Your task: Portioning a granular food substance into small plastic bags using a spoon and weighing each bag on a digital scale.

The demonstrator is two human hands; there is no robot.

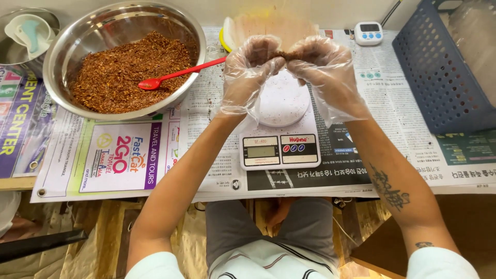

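My left hand and my right hand, both in clear plastic gloves, meet above the round white pan of a small kitchen scale. Together they pinch a small clump of brown shredded material between the fingertips. A large steel bowl at the left holds a heap of the same reddish-brown shreds, with a red spoon resting in it. A stack of thin pale sheets lies just beyond my hands.
Newspapers cover the table. A blue plastic crate stands at the right, a small white digital timer at the back. A steel container with a pale cup sits at the far left.
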